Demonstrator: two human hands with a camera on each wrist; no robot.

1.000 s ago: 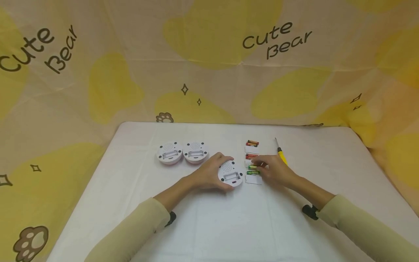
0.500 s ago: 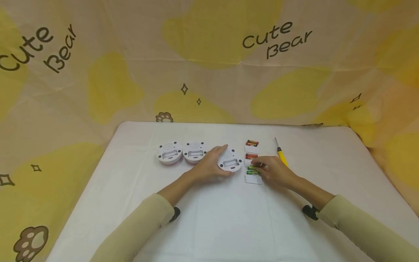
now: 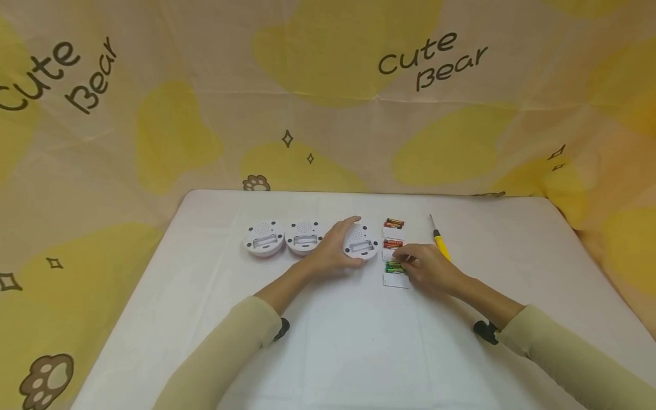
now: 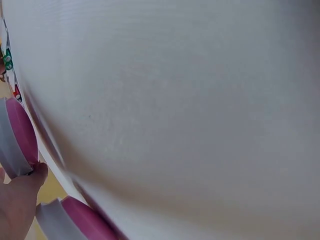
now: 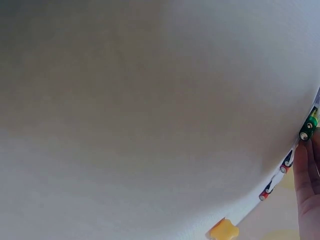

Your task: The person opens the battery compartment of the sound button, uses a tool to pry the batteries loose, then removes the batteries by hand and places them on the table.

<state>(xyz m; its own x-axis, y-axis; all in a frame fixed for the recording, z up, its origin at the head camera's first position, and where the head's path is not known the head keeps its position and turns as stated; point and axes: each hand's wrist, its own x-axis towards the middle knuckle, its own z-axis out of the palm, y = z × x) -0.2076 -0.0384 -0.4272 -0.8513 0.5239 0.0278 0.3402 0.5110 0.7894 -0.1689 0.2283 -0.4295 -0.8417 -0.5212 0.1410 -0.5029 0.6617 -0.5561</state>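
My left hand grips a round white speaker-like device by its sides, thumb in front and fingers behind. Its underside faces up, with speaker holes, dark feet and an uncovered battery compartment; in the left wrist view its lower half is pink. To the right, my right hand pinches at a pair of green batteries, which lie side by side. The right wrist view shows their ends right at my fingertips. A white card lies just in front of them.
Two like devices stand upside down at left, one outer and one inner. Red batteries and orange-and-black batteries lie behind the green ones, with white cards. A yellow-handled screwdriver lies beyond my right hand.
My left hand has slid the device away from me, level with the other two. The farther green battery has come down against the nearer one, with my right hand almost in place.
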